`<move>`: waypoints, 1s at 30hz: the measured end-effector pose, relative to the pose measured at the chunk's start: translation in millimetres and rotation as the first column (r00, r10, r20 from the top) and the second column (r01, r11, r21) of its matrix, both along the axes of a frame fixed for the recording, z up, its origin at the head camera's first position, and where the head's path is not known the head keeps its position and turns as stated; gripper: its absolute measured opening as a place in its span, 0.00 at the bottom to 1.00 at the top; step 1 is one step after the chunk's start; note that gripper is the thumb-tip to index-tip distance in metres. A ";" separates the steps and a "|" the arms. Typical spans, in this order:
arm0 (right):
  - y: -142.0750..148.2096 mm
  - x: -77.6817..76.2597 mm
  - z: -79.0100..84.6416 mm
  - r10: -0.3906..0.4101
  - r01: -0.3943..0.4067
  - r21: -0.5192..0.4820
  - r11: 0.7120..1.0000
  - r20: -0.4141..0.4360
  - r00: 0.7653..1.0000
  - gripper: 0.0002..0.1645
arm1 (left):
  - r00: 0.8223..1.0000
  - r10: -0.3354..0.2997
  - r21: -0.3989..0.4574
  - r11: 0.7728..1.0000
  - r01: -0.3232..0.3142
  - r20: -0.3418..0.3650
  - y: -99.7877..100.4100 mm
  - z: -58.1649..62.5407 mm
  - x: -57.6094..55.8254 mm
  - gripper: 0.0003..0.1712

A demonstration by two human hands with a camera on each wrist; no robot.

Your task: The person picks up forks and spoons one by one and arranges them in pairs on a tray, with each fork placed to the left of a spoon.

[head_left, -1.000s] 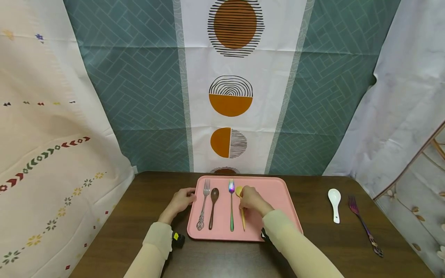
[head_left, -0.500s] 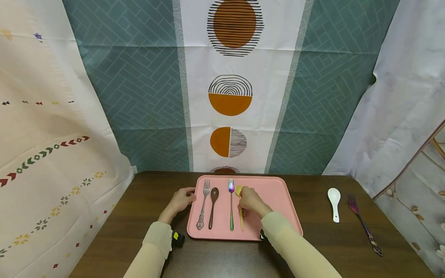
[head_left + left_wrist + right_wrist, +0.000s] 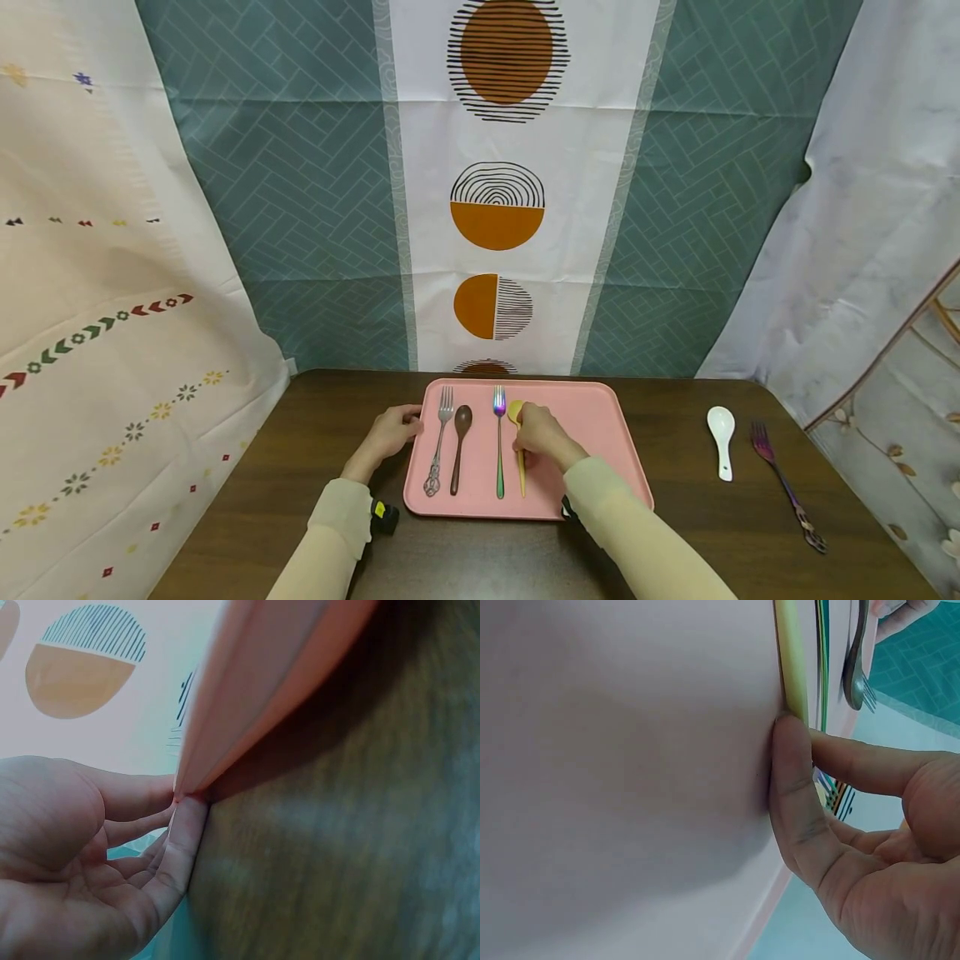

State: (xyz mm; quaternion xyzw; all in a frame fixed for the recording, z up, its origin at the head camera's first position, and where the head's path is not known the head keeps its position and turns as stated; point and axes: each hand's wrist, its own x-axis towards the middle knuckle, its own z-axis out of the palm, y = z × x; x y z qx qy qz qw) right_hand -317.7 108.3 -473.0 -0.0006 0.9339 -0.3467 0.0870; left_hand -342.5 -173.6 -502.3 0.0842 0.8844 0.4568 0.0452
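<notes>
A pink tray (image 3: 592, 417) lies on the table. My left hand (image 3: 388, 433) grips its left rim, and the left wrist view shows finger and thumb meeting at the tray's edge (image 3: 247, 682). Over the tray, my right hand (image 3: 546, 433) pinches a yellow spoon (image 3: 514, 411) by its handle (image 3: 792, 664); the fingers cover part of that handle. Left of this spoon is a fork (image 3: 499, 405) with a rainbow sheen and green handle end. Farther left lie a dark brown spoon (image 3: 462, 421) and a silver fork (image 3: 446, 407) with an ornate handle. All point their heads away from me.
To the tray's right, a white spoon (image 3: 722, 427) and a purple fork (image 3: 762, 443) rest on the dark wooden table (image 3: 675, 500). Patterned cloths (image 3: 315, 208) hang behind and at both sides.
The yellow spoon's handle end has swung slightly left, so the spoon lies straighter beside the rainbow fork. My left hand keeps its place on the tray rim.
</notes>
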 end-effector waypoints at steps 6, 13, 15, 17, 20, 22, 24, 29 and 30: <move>3.1 -1.1 -0.4 0.032 -0.032 0.022 0.999 -0.026 0.999 0.21 | 1.000 0.002 0.011 1.000 -0.002 0.015 -1.7 -2.6 -0.6 0.24; 7.1 -1.0 -0.5 0.056 -0.057 -0.025 0.998 -0.057 0.997 0.29 | 1.000 0.012 0.015 1.000 -0.013 0.021 -2.0 -3.5 -6.0 0.24; 7.1 -0.8 -0.7 0.061 -0.063 -0.039 0.997 -0.049 0.997 0.29 | 1.000 0.015 0.012 1.000 -0.015 0.022 -2.0 -3.6 -6.3 0.25; 6.7 -0.6 -1.2 0.061 -0.063 -0.053 0.997 -0.038 0.997 0.29 | 1.000 0.010 0.009 1.000 -0.010 0.020 -2.1 -3.7 -6.4 0.24; 6.6 0.0 -1.7 0.060 -0.062 -0.061 0.996 -0.030 0.998 0.29 | 1.000 0.006 0.008 1.000 -0.006 0.020 -2.4 -3.6 -5.9 0.24; 6.8 0.8 -1.2 0.066 -0.067 -0.064 0.996 -0.031 0.997 0.29 | 1.000 0.004 0.004 1.000 -0.004 0.017 -2.6 -4.0 -5.7 0.24; 7.1 1.4 -0.4 0.068 -0.070 -0.073 0.995 -0.023 0.997 0.30 | 1.000 0.007 0.006 1.000 -0.007 0.020 -2.3 -4.2 -5.5 0.24; 8.1 2.3 -0.4 0.072 -0.073 -0.078 0.994 -0.020 0.997 0.30 | 1.000 0.004 0.004 1.000 -0.004 0.012 -2.1 -4.3 -4.6 0.24; 8.4 2.6 -1.2 0.073 -0.075 -0.075 0.994 -0.024 0.997 0.30 | 1.000 0.002 0.002 1.000 -0.002 0.011 -2.1 -4.6 -4.4 0.24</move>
